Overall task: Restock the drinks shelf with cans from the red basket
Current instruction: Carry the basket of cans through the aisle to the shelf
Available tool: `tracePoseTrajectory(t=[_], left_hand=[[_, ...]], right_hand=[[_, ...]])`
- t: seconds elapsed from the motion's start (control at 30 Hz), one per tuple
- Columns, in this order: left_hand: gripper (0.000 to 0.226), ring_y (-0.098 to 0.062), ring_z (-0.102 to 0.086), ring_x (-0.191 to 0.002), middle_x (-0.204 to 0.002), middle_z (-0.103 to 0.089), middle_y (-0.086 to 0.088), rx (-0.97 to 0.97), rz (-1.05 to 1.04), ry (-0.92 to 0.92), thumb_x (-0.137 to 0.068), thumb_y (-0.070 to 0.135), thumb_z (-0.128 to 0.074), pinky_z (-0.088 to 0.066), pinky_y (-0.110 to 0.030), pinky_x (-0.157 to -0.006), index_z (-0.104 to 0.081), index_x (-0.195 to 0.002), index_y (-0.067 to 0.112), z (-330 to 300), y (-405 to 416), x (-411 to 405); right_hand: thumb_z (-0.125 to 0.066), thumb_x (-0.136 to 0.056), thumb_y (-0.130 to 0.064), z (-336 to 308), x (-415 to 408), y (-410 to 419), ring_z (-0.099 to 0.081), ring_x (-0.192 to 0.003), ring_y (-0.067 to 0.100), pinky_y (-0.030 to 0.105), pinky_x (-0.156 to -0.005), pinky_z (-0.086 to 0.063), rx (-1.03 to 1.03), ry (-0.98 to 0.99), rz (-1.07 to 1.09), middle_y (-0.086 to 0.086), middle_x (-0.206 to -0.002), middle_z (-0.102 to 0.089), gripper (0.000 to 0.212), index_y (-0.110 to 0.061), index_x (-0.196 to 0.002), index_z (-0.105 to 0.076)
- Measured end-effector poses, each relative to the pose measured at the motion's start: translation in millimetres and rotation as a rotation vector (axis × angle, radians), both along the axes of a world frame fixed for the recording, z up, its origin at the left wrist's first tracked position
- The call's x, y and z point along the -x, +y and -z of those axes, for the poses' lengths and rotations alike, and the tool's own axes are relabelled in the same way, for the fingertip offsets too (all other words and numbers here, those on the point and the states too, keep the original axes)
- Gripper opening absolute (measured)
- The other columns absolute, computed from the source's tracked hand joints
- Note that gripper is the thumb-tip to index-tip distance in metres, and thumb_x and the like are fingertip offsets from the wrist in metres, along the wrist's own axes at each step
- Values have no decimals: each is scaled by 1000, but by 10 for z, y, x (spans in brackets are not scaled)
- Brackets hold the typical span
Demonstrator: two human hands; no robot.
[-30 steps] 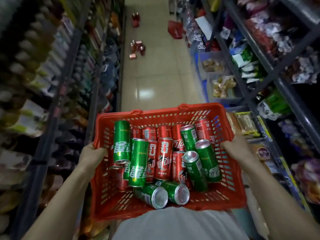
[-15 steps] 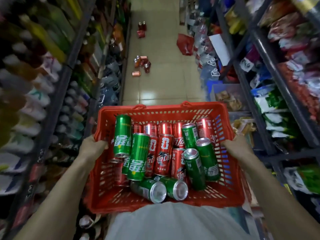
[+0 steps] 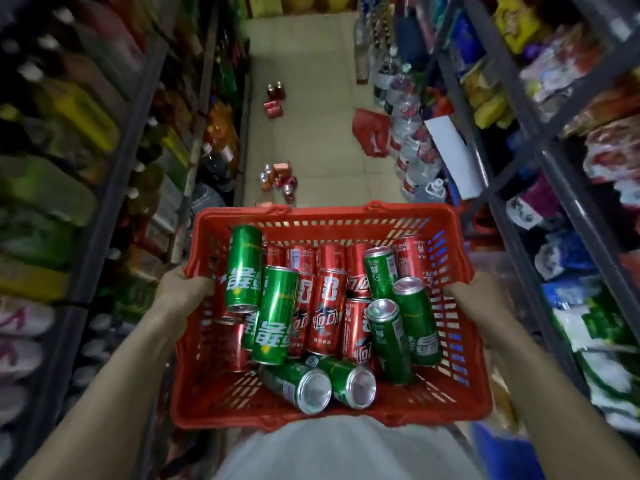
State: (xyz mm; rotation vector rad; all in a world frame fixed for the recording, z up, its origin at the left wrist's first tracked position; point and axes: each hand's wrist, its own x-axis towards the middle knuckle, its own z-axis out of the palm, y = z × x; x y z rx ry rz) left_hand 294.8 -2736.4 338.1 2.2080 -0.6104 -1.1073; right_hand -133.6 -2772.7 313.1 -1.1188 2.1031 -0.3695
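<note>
**Ana:** Head view puts us right over the red basket [image 3: 332, 415], held out in front of the person's waist in the aisle. Left hand [image 3: 181, 291] has its grip curled round the left rim, right hand [image 3: 469, 294] curled round the right rim. Nothing else is in either hand.

**Ben:** And the cans?

**Ana:** All inside. Green cans [image 3: 275, 315] and red cans [image 3: 327, 317] lie jumbled, some leaning on the far wall, two green ones on their sides at the near edge with their silver ends facing us.

**Ben:** So no can has reached a shelf from this load, I'd say. The step is carrying the basket to the drinks shelf.

**Ana:** Agreed. The shelves on the left [image 3: 114, 188] hold what look like bottles, though they're blurred. I can't tell which bay is the target.

**Ben:** To do it well, I'd keep the basket level. Those loose cans will roll and knock if it tips, and dented cans don't sell.

**Ana:** Mind the floor too. Loose red cans [image 3: 280, 178] sit near the left shelf's foot ahead, more [image 3: 275, 98] farther down, and a red bag [image 3: 372, 131] by the water bottles on the right.

**Ben:** Then set the basket down before picking, so one hand isn't bearing the whole weight.
</note>
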Motion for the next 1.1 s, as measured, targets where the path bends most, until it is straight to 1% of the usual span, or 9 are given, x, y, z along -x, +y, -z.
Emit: tracePoseTrajectory(t=[0.1, 0.27, 0.37, 0.53, 0.67, 0.73, 0.9, 1.0, 1.1], left_hand=[[37, -37, -71, -82, -98, -74, -18, -21, -58, -27, -54, 13, -69, -59, -45, -78, -74, -91, 10, 70, -716, -34], [23, -31, -64, -69, -80, -69, -17, -50, -122, -26, -72, 0, -71, -57, -44, -75, -71, -93, 8, -23, -1999, -69], [23, -34, -67, -71, -80, -71, -20, -16, -130, -10, -61, 8, -72, -58, -46, -75, -70, -84, 10, 4, -2800, -168], [21, -29, -59, -68, -78, -64, -15, -5, -80, 3, -84, -9, -65, -50, -33, -67, -65, -82, 12, 125, -4228, -388], [27, -28, -57, -66, -72, -61, -10, 0, -51, -17, -84, -9, -64, -45, -28, -59, -63, -76, 18, 104, -5367, -610], [25, -29, -60, -68, -73, -63, -9, -22, -51, -36, -81, -4, -67, -48, -30, -63, -64, -76, 20, 38, -5884, -687], [24, -32, -67, -71, -77, -72, -9, -63, -101, -28, -63, 12, -72, -56, -39, -73, -72, -85, 18, 68, -7023, -784], [23, -30, -65, -72, -80, -71, -13, -51, -189, 24, -73, -1, -70, -53, -35, -71, -72, -91, 13, 173, -7606, -682], [23, -30, -66, -73, -84, -71, -19, -41, -336, 58, -73, -6, -70, -56, -41, -75, -72, -91, 8, 321, -8056, -576]], right_hand=[[-69, -66, -37, 119, 56, -1067, -72, -81, 32, 45, -79, -60, -16, -23, -25, 6, -83, -75, 36, -10, -91, -72], [-69, -81, -17, -208, -114, -2610, -64, -78, 31, 35, -71, -49, 13, 71, -115, 14, -79, -65, 14, -4, -86, -68], [-70, -80, -17, -141, -204, -3433, -67, -78, 32, 38, -71, -53, 4, 89, -133, 16, -77, -68, 15, -2, -85, -69], [-70, -80, -18, -94, -469, -4668, -66, -72, 28, 37, -71, -55, -31, 79, -100, 7, -73, -67, 9, -10, -78, -67], [-69, -77, -21, -129, -621, -5683, -70, -77, 30, 41, -77, -59, -21, 53, -59, 4, -78, -71, 6, -15, -78, -67], [-69, -79, -20, -165, -691, -6199, -69, -77, 30, 40, -77, -58, -17, 59, -72, 3, -78, -70, 4, -17, -78, -66], [-69, -78, -22, -124, -779, -7558, -67, -75, 29, 39, -76, -57, -18, 52, -126, 4, -81, -70, 15, -15, -91, -71], [-70, -80, -21, -21, -822, -8427, -66, -78, 31, 37, -75, -53, -41, 58, -196, 8, -80, -69, 15, -11, -91, -70], [-67, -71, -31, 19, -904, -9402, -68, -84, 36, 43, -79, -57, -47, 75, -306, 14, -88, -73, 29, -10, -91, -73]])
